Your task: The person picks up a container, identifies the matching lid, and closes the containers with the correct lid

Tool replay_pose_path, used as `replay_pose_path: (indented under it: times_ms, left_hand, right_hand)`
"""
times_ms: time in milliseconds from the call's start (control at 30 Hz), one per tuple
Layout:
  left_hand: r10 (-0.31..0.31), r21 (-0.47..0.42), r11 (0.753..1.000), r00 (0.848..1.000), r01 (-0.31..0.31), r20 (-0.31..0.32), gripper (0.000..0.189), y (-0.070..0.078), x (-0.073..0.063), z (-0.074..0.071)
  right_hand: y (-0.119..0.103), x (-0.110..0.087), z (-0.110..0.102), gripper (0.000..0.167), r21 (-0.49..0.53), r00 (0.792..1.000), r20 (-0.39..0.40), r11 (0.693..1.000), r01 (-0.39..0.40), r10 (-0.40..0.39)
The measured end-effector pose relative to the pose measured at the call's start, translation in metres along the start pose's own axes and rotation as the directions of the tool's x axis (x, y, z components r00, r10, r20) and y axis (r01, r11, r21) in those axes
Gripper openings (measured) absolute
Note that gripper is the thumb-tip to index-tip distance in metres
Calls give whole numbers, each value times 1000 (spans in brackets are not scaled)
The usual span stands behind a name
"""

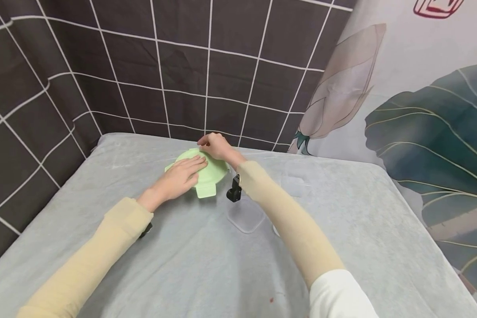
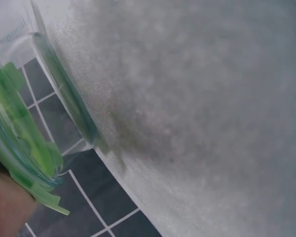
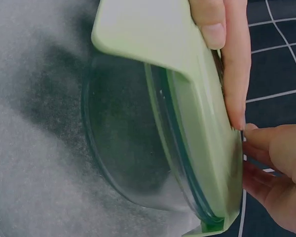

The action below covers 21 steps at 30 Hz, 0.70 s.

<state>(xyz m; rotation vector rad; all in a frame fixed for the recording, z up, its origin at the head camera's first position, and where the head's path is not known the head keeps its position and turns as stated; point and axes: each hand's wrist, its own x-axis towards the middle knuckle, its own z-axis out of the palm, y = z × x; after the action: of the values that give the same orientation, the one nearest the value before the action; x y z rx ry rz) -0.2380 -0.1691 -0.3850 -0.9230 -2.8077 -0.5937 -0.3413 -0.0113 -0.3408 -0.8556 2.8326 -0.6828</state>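
Observation:
A round glass food container (image 3: 123,133) with a light green snap lid (image 1: 214,170) stands near the back of the table. One lid flap (image 1: 206,190) sticks out toward me, swung away from the glass. My left hand (image 1: 179,176) rests flat on top of the lid, fingers straight; in the right wrist view its fingers (image 3: 235,64) lie along the lid. At the lid's far edge, my right hand (image 1: 218,146) has thumb and fingers curled; in the right wrist view this hand (image 3: 281,173) pinches at the rim, partly hidden behind it.
A clear, rounded square plastic piece (image 1: 246,216) lies right of the container, nearer me. Farther right is another clear container (image 1: 296,185), partly behind my right sleeve. The grey-covered table (image 1: 175,265) ends at a dark gridded curtain (image 1: 183,66).

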Motion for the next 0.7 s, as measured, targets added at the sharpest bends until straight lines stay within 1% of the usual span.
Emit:
replay_pose_path:
  times_ms: [200, 400, 567, 700]
  left_hand:
    - [6, -4, 1000, 1000, -6, -9, 46, 0, 0, -2]
    - [18, -3, 1000, 1000, -18, -16, 46, 0, 0, -2]
    - [17, 0, 1000, 1000, -17, -19, 46, -1, 0, -1]
    - [18, 1, 1000, 1000, -18, -20, 46, -2, -1, -1]
  right_hand:
    - [1, 3, 0, 29, -12, 997, 76, 1000, 25, -24]
    - [4, 9, -1, 30, -39, 990, 127, 997, 60, -54]
    - [4, 15, -3, 30, -60, 979, 181, 993, 104, -91]
    - [3, 17, -5, 31, -47, 969, 234, 994, 95, -81]
